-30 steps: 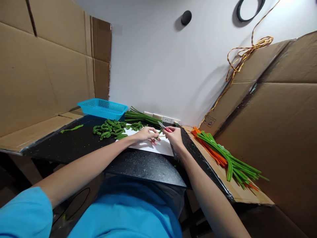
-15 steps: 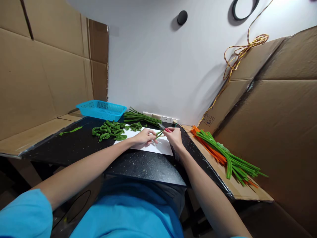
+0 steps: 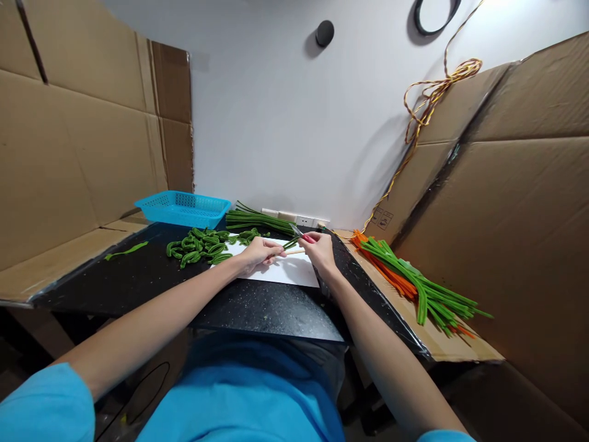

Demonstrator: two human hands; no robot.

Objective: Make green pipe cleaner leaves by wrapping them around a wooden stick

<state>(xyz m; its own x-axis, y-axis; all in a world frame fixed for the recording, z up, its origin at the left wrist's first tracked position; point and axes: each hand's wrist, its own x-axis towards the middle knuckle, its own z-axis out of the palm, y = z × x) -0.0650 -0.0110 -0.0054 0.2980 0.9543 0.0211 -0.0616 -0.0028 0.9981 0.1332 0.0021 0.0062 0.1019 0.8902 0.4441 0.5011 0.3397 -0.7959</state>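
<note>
My left hand [image 3: 261, 253] is closed over the white sheet [image 3: 289, 273], its fingertips pinching a short dark green pipe cleaner [image 3: 291, 243]. My right hand [image 3: 321, 248] grips small scissors [image 3: 307, 238] with red-pink handles, their blades pointing up and left, close to the pipe cleaner. A thin pale stick [image 3: 295, 252] runs between the two hands; whether it is held or lies on the sheet I cannot tell. Left of the sheet is a pile of looped green pipe-cleaner pieces [image 3: 196, 247], with a few more loops [image 3: 248, 236] at the sheet's back edge.
A blue basket [image 3: 184, 212] stands at the back left, beside a bundle of long dark green pipe cleaners [image 3: 253, 218]. Orange [image 3: 386, 274] and bright green stems [image 3: 427, 298] lie on cardboard at right. A green strip [image 3: 126, 250] rests on the black table [image 3: 271, 307].
My left fingers have closed further and shifted slightly left. The scissors stay in my right hand beside the green stem. The whole view has shifted a little.
</note>
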